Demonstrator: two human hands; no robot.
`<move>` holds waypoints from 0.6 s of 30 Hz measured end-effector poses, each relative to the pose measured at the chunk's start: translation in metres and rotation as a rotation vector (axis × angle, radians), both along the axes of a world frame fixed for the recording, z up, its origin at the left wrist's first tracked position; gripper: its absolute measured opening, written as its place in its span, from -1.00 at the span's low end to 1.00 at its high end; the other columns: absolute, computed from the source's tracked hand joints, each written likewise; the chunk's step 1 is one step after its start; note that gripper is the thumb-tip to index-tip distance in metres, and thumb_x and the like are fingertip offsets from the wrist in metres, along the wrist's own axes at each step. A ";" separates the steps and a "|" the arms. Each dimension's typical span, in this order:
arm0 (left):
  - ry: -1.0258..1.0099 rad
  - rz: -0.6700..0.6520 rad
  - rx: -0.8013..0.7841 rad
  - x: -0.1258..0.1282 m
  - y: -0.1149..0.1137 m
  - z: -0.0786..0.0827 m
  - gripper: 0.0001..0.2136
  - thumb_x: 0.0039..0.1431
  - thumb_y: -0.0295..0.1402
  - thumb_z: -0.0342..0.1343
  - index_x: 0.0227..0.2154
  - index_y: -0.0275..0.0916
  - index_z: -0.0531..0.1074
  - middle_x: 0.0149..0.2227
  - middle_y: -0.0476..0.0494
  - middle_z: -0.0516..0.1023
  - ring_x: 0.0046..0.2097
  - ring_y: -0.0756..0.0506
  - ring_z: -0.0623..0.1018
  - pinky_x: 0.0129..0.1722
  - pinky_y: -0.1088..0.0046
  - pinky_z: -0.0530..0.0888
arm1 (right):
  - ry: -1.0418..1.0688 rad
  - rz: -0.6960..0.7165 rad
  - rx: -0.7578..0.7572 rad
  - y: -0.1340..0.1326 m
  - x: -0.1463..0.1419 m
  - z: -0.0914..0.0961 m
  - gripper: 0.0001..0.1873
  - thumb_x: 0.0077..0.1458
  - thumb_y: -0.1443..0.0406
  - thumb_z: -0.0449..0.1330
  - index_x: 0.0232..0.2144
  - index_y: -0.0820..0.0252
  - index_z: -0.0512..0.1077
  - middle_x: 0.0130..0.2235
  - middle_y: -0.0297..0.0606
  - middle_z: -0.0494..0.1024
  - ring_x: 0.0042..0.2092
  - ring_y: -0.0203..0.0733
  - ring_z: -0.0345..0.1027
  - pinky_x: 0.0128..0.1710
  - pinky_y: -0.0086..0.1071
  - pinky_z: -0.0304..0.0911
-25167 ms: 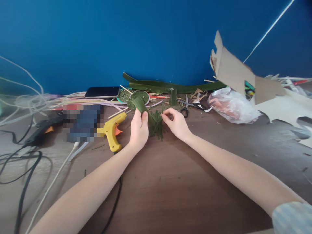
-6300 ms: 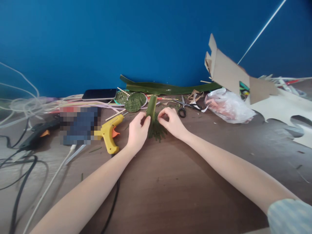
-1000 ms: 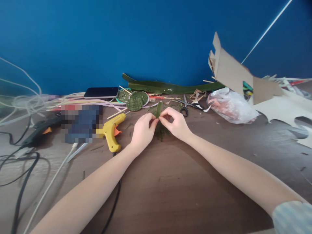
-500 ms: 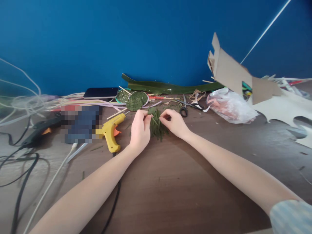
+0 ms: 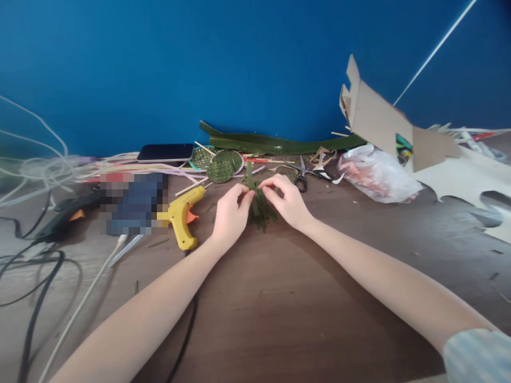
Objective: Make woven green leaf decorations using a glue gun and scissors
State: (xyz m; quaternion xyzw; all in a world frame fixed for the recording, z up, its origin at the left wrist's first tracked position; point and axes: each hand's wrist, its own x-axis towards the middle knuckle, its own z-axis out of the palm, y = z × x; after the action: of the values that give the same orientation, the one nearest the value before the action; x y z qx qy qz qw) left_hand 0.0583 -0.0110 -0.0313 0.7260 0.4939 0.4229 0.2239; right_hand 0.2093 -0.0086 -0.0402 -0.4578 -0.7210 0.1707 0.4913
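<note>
Two bare hands are working close together over a brown table. The left hand (image 5: 231, 213) is pinching a green strip (image 5: 250, 173) between thumb and fingers; the strip is standing up between the hands, its top pointing toward the blue wall (image 5: 255, 64). The right hand (image 5: 288, 205) is bringing its thumb and fingertips together just beside the strip; whether they are gripping anything, I cannot tell. Directly beneath the fingers, a bunch of green shreds (image 5: 261, 217) is fanning out toward the wearer.

To the left of the left hand, a yellow glue gun (image 5: 182, 218) is lying on its side, near a pixelated dark object (image 5: 138, 202). Behind the hands, a round green disc (image 5: 222, 166) is resting in front of long leaves (image 5: 279, 144) along the wall. Black scissors (image 5: 302, 183) are lying open beyond the right hand, and a clear bag (image 5: 379, 175) is sitting farther right, beside some cardboard (image 5: 379, 114).
</note>
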 end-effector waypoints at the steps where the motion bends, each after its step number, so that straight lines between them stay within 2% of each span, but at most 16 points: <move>1: 0.009 -0.012 -0.009 0.000 0.000 0.000 -0.86 0.13 -0.38 -0.01 -0.53 -0.23 0.26 -0.55 0.07 0.32 -0.49 0.05 0.29 -0.41 0.52 0.26 | -0.009 0.027 0.020 -0.002 0.000 0.002 -0.89 0.10 0.36 0.05 -0.43 0.15 0.36 -0.40 -0.29 0.40 -0.27 -0.20 0.23 -0.25 -0.31 0.14; 7: 0.046 -0.049 -0.040 0.000 0.000 0.000 -0.86 0.11 -0.36 0.01 -0.54 -0.24 0.32 -0.55 0.07 0.36 -0.49 0.05 0.30 -0.42 0.53 0.25 | -0.015 0.054 0.101 -0.005 -0.001 0.002 -0.89 0.09 0.36 0.10 -0.48 0.18 0.35 -0.45 -0.31 0.37 -0.31 -0.23 0.23 -0.27 -0.34 0.15; 13: 0.069 -0.050 -0.070 0.000 0.001 -0.001 -0.86 0.10 -0.34 0.03 -0.53 -0.24 0.37 -0.56 0.06 0.39 -0.49 0.04 0.33 -0.42 0.53 0.26 | -0.023 0.044 0.114 -0.004 0.000 0.000 -0.91 0.06 0.39 0.12 -0.48 0.18 0.35 -0.45 -0.31 0.37 -0.32 -0.24 0.23 -0.30 -0.35 0.16; 18: 0.083 -0.047 -0.051 0.001 0.000 -0.001 -0.89 0.10 -0.36 0.02 -0.46 -0.25 0.40 -0.47 0.01 0.46 -0.43 0.01 0.39 -0.36 0.51 0.30 | -0.030 0.035 0.109 -0.004 -0.001 -0.001 -0.89 0.05 0.40 0.11 -0.50 0.17 0.33 -0.47 -0.33 0.35 -0.34 -0.26 0.22 -0.31 -0.36 0.16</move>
State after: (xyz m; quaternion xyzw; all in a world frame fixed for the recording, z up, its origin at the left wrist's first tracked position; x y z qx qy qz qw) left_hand 0.0594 -0.0105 -0.0320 0.7483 0.4963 0.3743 0.2317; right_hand 0.2085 -0.0130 -0.0408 -0.4200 -0.7444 0.1328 0.5018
